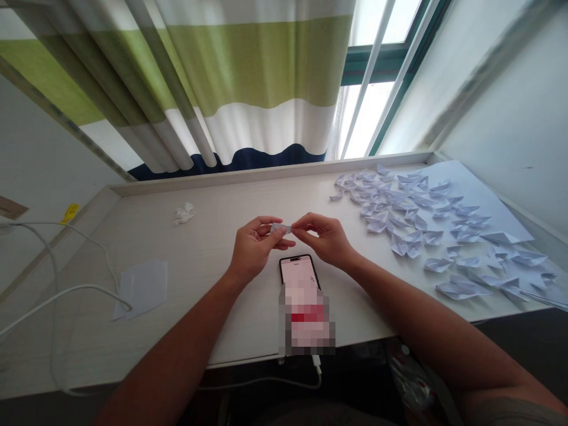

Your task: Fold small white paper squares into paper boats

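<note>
My left hand (254,245) and my right hand (326,238) meet above the white desk (213,260), both pinching a small folded white paper piece (281,227) between thumb and fingers. The paper is held a little above the desk. Just below my hands a smartphone (298,273) lies flat with its screen lit, and a cable is plugged into its near end.
Several folded paper boats (417,219) are spread over the desk's right side, some on a large white sheet (479,198). A crumpled paper scrap (184,213) lies at the back left. Small paper sheets (142,288) and white cables (57,284) sit at the left. A striped curtain (222,89) hangs behind.
</note>
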`<state>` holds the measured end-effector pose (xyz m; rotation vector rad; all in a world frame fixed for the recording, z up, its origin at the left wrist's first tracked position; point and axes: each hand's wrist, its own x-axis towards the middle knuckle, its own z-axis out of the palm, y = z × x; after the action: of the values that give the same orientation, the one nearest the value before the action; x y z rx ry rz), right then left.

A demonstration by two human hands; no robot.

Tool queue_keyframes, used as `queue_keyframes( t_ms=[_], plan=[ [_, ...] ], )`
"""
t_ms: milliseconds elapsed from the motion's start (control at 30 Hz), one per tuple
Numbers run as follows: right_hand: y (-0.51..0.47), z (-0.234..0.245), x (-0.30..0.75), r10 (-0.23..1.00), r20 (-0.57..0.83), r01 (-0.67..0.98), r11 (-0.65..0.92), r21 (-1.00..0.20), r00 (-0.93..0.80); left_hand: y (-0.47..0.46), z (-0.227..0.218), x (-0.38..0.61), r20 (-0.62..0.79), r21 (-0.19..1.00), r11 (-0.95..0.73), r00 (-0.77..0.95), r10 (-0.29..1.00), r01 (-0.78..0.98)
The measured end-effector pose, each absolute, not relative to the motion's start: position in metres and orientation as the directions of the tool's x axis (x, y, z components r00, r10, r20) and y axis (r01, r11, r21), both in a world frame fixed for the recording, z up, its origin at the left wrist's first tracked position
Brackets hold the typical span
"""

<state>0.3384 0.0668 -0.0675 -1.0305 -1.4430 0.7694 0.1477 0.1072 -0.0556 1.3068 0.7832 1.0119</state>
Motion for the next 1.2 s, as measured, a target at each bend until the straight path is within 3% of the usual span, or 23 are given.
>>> queue_keyframes(
  t_ms=[267,533,767,1000,1200],
  plan=[
    [0.076,-0.072,0.345,0.976,0.206,-0.049,0.203,-0.978,-0.067,0.103,-0.052,0.144,0.186,0.981,-0.19,0.404,0.895,-0.032],
    [0.077,-0.073,0.344,0.967,0.256,-0.051,0.256,-0.965,0.007,0.1,-0.052,0.146,0.257,0.964,-0.264,0.364,0.896,-0.031],
    [0.083,-0.073,0.348,0.98,0.173,-0.223,0.19,-0.956,0.097,0.107,-0.06,0.143,0.415,0.9,-0.433,0.217,0.884,0.043],
    [0.08,-0.072,0.345,0.982,0.175,-0.256,0.186,-0.949,0.065,0.107,-0.06,0.142,0.466,0.87,-0.487,0.196,0.863,0.075],
    [0.078,-0.073,0.342,0.975,0.22,-0.201,0.221,-0.954,0.028,0.107,-0.057,0.144,0.411,0.906,-0.419,0.12,0.904,0.056]
  ],
)
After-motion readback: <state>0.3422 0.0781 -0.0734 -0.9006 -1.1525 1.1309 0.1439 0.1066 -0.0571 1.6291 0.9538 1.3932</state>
